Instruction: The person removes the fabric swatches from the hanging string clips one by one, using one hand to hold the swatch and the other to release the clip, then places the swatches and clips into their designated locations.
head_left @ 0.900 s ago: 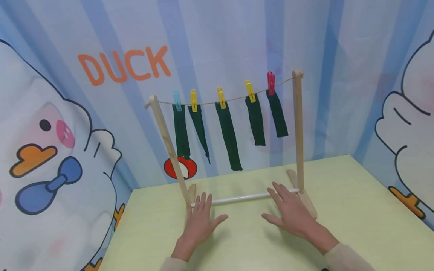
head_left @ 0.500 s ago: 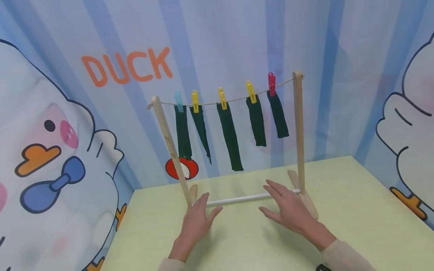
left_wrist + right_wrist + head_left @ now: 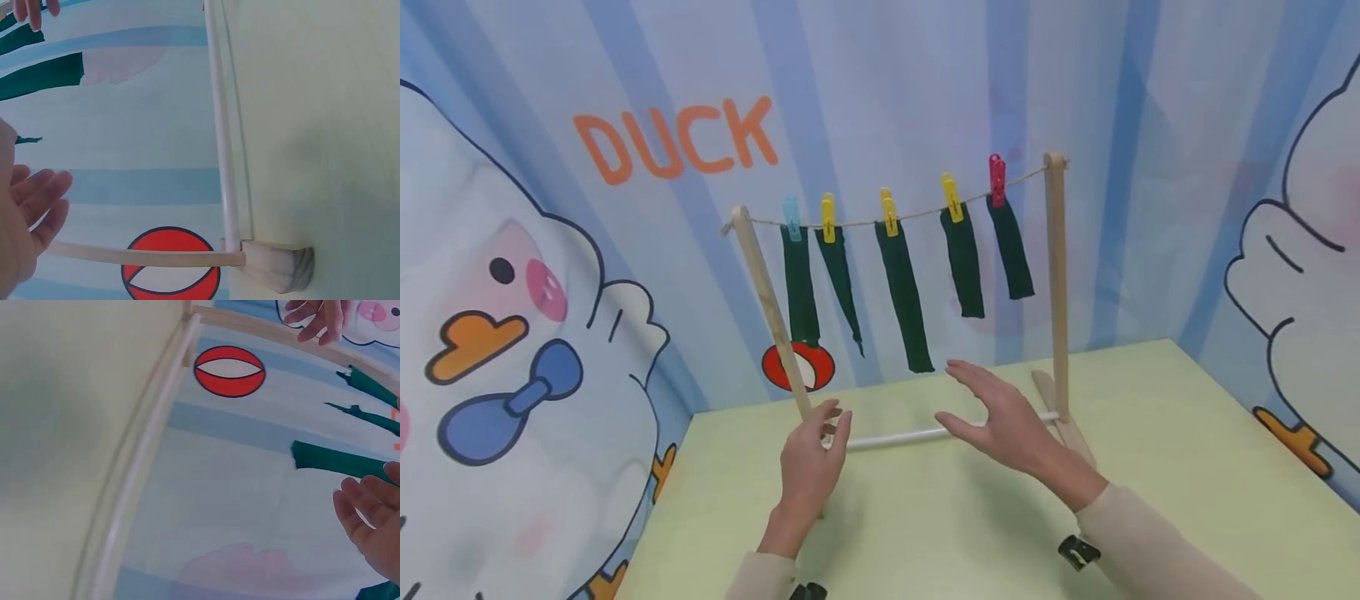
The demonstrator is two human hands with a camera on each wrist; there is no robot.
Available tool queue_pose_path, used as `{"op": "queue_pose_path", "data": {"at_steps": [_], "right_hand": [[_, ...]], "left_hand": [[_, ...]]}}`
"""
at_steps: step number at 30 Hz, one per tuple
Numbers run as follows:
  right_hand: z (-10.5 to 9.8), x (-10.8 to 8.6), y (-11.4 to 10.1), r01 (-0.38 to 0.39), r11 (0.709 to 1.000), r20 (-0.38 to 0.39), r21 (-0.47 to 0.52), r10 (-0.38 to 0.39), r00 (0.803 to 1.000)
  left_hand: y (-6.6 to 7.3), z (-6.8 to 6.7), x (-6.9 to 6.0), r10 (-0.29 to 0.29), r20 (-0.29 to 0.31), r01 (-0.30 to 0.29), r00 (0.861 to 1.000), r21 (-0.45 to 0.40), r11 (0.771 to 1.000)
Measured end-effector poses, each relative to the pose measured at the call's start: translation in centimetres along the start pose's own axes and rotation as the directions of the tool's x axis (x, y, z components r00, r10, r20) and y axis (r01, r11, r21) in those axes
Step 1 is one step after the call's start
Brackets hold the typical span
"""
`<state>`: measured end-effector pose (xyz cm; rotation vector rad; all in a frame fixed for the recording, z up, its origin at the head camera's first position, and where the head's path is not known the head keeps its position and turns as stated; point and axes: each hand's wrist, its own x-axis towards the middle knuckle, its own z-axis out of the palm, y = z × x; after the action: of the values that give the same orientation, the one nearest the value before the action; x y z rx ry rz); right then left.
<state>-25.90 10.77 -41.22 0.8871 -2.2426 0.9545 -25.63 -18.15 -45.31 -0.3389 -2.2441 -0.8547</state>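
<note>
A small wooden clothesline frame (image 3: 1057, 292) carries a string with several dark green cloth strips (image 3: 905, 304) hanging from it. Clothespins hold them: a light blue clothespin (image 3: 792, 218) at left, yellow clothespins (image 3: 890, 213) along the middle, a red clothespin (image 3: 997, 181) at right. My left hand (image 3: 808, 462) hovers in front of the left post's foot, fingers loosely bent around nothing. Raised in front of the white rod (image 3: 898, 437), my right hand (image 3: 1000, 421) has its fingers relaxed and thumb apart. In the right wrist view a green strip appears just behind the right hand's fingers.
The pale yellow table (image 3: 940, 533) spreads under and in front of the frame. A blue striped curtain (image 3: 910, 92) with duck pictures and orange lettering closes off the back and sides. Wooden feet (image 3: 1075, 442) stick out from the posts' bases.
Both hands have risen off the table area; the right hand has moved left and up, the left hand slightly left with its fingers bending more. The strips and clothespins hang as before.
</note>
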Motion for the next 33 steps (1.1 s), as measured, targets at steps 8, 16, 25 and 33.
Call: {"op": "queue_pose_path", "data": {"at_steps": [8, 16, 25, 33], "right_hand": [[-1.0, 4.2, -1.4, 0.109, 0.994, -0.047, 0.020, -0.108, 0.993], [-1.8, 8.8, -3.1, 0.214, 0.976, -0.092, 0.032, -0.211, 0.973], [-2.0, 13.0, -6.0, 0.221, 0.974, -0.077, 0.055, -0.217, 0.973], [-2.3, 15.3, -7.1, 0.239, 0.971, -0.061, 0.000, -0.239, 0.969]], "left_hand": [[0.1, -1.0, 1.9, 0.100, -0.161, -0.107, 0.982, -0.034, 0.994], [0.5, -2.1, 3.9, 0.137, -0.192, -0.151, 0.972, -0.059, 0.987], [0.6, -3.1, 6.5, 0.156, -0.198, -0.169, 0.968, -0.050, 0.984], [0.3, -4.4, 8.9, 0.208, -0.266, -0.223, 0.941, -0.028, 0.974]]}}
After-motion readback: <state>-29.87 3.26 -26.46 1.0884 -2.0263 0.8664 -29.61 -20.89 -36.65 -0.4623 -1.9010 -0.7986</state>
